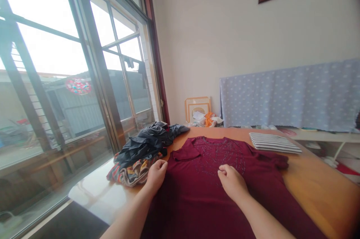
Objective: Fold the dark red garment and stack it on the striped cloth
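A dark red short-sleeved shirt (191,194) lies spread on the table, its neckline at the far side and a beaded pattern across the chest. My left hand (157,173) is closed at the shirt's left side, just below the sleeve, and seems to pinch the fabric edge. Over the middle of the chest, my right hand (232,182) is curled closed; whether cloth is between its fingers is hidden. The shirt's lower part runs out of view towards me.
A heap of dark and patterned clothes (146,145) lies left of the shirt by the window (112,59). A folded striped cloth (274,143) rests at the back right of the orange-brown table (323,182). Behind stand a picture frame (197,99) and a cloth-covered shelf (289,96).
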The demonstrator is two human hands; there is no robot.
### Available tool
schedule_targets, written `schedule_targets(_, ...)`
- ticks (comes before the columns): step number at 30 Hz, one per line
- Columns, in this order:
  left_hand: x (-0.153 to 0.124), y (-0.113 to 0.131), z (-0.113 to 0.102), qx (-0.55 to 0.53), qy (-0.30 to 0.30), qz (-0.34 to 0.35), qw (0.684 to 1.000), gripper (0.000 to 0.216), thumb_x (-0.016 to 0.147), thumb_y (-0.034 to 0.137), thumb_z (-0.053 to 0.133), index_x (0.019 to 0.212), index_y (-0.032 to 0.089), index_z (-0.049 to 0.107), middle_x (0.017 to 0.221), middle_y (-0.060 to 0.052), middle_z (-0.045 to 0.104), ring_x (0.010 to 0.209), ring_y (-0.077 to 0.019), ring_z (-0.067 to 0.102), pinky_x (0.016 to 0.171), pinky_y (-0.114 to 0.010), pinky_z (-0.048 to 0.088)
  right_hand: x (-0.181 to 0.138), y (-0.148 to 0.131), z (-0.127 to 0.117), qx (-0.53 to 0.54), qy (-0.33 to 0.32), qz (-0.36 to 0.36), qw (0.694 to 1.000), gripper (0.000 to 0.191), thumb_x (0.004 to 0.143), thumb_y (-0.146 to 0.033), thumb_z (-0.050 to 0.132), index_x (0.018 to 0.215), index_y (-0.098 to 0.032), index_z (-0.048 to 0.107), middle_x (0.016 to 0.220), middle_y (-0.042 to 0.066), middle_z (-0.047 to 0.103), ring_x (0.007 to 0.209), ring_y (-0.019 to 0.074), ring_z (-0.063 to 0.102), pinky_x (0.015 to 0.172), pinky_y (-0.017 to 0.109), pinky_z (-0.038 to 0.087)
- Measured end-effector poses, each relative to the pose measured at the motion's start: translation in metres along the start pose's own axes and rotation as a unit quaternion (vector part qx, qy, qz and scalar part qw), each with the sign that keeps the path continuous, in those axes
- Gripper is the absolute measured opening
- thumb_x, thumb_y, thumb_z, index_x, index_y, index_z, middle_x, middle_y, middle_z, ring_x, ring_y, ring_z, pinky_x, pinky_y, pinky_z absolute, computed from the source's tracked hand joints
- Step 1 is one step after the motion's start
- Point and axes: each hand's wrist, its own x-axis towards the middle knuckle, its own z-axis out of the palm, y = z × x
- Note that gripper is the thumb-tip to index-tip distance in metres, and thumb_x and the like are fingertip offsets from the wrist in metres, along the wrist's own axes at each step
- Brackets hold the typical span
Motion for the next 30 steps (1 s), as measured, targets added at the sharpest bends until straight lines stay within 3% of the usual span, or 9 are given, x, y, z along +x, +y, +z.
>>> schedule_targets(5,0.021,0.010,0.023,0.061,-0.022,0.045,0.997,0.031,0.083,0.048,0.058,0.082,0.020,0.069,0.074,-0.002,0.066,0.073,-0.0186,0.059,0.069,-0.027,0.040,-0.001,-0.003,-0.001,-0.011,0.005,-0.006,1.000,0.024,0.088,-0.029,0.056,0.104,-0.021,0.072,0.097,0.006,0.070,0.091,0.0200,0.065,0.080,0.028,0.045)
schedule_targets(13,0.053,0.032,0.095,0.160,-0.106,0.106,0.976,0.019,0.082,0.035,0.062,0.088,0.020,0.072,0.087,-0.005,0.071,0.081,-0.0188,0.062,0.074,-0.026,0.041,-0.004,-0.007,-0.002,-0.007,0.018,-0.014,1.000,0.020,0.089,-0.026,0.056,0.102,-0.022,0.071,0.095,0.006,0.069,0.092,0.0204,0.064,0.083,0.028,0.045)
schedule_targets(17,0.064,0.042,0.119,0.226,-0.136,0.122,0.957,0.022,0.078,0.029,0.065,0.098,0.022,0.072,0.102,-0.007,0.070,0.095,-0.0220,0.063,0.081,-0.029,0.042,-0.004,-0.010,-0.004,-0.013,0.028,-0.021,0.999,0.018,0.089,-0.025,0.056,0.099,-0.022,0.071,0.092,0.005,0.069,0.091,0.0214,0.064,0.084,0.029,0.044)
schedule_targets(24,0.060,0.035,0.128,0.330,-0.151,0.084,0.928,0.031,0.079,0.026,0.060,0.108,0.024,0.067,0.120,-0.010,0.066,0.112,-0.0311,0.059,0.086,-0.037,0.043,-0.006,-0.016,-0.006,-0.024,0.038,-0.018,0.999,0.014,0.089,-0.024,0.056,0.093,-0.024,0.069,0.092,0.005,0.069,0.091,0.0221,0.063,0.084,0.030,0.044)
schedule_targets(30,0.059,0.028,0.125,0.354,-0.145,0.110,0.917,0.026,0.084,0.025,0.054,0.109,0.023,0.062,0.117,-0.008,0.065,0.108,-0.0262,0.059,0.086,-0.034,0.042,-0.007,-0.018,-0.006,-0.016,0.041,-0.019,0.999,0.014,0.089,-0.024,0.056,0.092,-0.024,0.069,0.092,0.005,0.069,0.091,0.0225,0.062,0.084,0.030,0.044)
